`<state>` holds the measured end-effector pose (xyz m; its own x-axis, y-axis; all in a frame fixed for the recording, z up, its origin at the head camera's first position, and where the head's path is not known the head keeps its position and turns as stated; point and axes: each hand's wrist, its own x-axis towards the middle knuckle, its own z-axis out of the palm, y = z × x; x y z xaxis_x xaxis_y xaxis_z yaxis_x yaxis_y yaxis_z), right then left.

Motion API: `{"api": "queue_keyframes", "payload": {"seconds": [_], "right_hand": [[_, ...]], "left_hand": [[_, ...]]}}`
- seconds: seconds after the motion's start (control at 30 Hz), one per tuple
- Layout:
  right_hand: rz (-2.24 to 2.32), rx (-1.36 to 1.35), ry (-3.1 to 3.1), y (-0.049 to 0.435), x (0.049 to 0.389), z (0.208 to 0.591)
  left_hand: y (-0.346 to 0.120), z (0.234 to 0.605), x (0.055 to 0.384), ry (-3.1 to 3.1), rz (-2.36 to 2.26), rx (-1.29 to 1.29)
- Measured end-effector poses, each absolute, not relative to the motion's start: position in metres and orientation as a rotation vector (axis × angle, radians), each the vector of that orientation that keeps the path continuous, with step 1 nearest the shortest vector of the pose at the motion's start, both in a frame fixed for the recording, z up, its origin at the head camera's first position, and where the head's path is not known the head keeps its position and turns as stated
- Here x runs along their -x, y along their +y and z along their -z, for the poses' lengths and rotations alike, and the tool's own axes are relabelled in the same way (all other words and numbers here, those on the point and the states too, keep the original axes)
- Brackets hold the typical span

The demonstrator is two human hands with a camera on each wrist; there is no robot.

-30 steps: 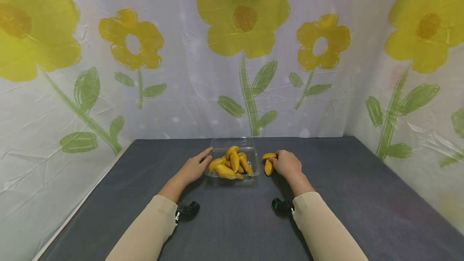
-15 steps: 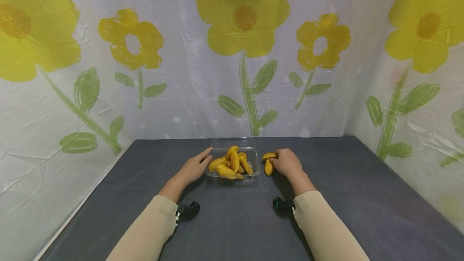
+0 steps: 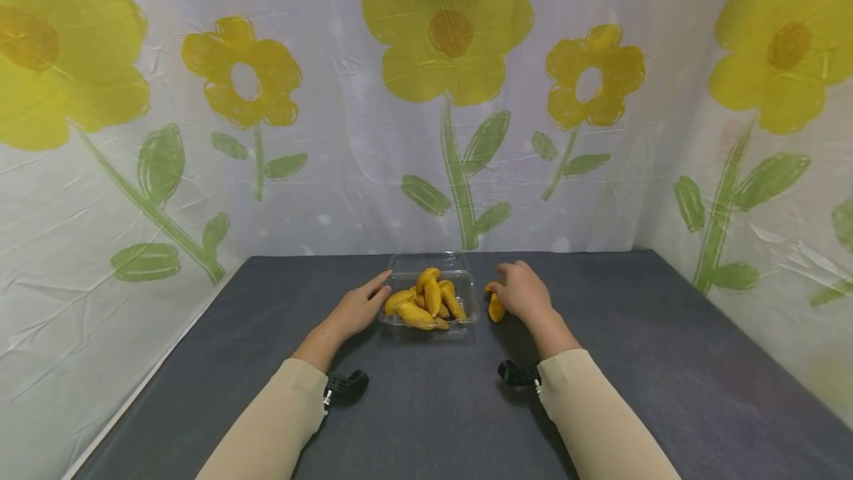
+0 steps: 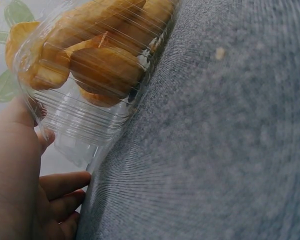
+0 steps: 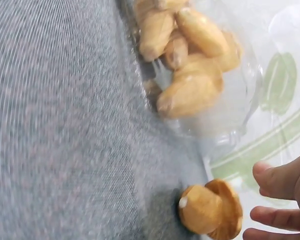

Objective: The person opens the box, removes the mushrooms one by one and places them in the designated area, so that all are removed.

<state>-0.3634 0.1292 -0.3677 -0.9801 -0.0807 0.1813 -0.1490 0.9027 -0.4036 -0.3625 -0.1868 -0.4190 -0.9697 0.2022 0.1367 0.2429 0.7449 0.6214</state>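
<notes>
A clear plastic container [image 3: 472,301] with its lid folded back holds several yellow-orange mushrooms [image 3: 432,296]. My left hand [image 3: 356,310] rests against the container's left side, thumb at the wall and the other fingers loosely extended, as the left wrist view shows. To the right of the container, a single mushroom [image 5: 202,210] lies on the table, its stem toward me. Over it is my right hand [image 3: 525,293], which partly covers the cap in the head view. Seen from the right wrist, the thumb and fingers are spread, with a gap between them and the cap.
A dark grey cloth covers the table [image 3: 426,406]. Behind and at both sides hangs a white curtain [image 3: 333,169] printed with yellow flowers. Black wrist devices [image 3: 346,385] stick out below both hands.
My right hand has shifted slightly up and left over the lone mushroom, and its fingers have spread. The mushroom has barely moved. The left hand and container stay put.
</notes>
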Motion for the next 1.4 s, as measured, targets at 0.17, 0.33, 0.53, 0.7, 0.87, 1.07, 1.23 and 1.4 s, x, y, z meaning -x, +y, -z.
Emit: {"api": "queue_keyframes", "payload": {"seconds": [0.17,0.33,0.53,0.7,0.87,1.07,1.23,1.4], "right_hand": [[-0.650,-0.210,-2.876,0.123,0.359,0.362],[-0.649,-0.257,-2.847,0.114,0.354,0.356],[-0.633,-0.320,-2.825,0.102,0.350,0.352],[-0.599,-0.429,-2.802,0.089,0.344,0.353],[-0.610,-0.550,-2.771,0.076,0.336,0.354],[-0.602,-0.651,-2.779,0.066,0.332,0.358],[-0.557,-0.684,-2.768,0.060,0.332,0.365],[-0.486,-0.726,-2.755,0.056,0.332,0.373]], "left_hand": [[-0.187,0.419,0.362,-2.872,1.052,0.373],[-0.188,0.420,0.363,-2.862,1.067,0.378],[-0.187,0.422,0.364,-2.860,1.074,0.370],[-0.187,0.422,0.365,-2.863,1.073,0.361],[-0.187,0.422,0.365,-2.855,1.062,0.364],[-0.187,0.422,0.365,-2.851,1.060,0.363],[-0.187,0.422,0.365,-2.857,1.058,0.365],[-0.188,0.422,0.365,-2.861,1.068,0.365]]}}
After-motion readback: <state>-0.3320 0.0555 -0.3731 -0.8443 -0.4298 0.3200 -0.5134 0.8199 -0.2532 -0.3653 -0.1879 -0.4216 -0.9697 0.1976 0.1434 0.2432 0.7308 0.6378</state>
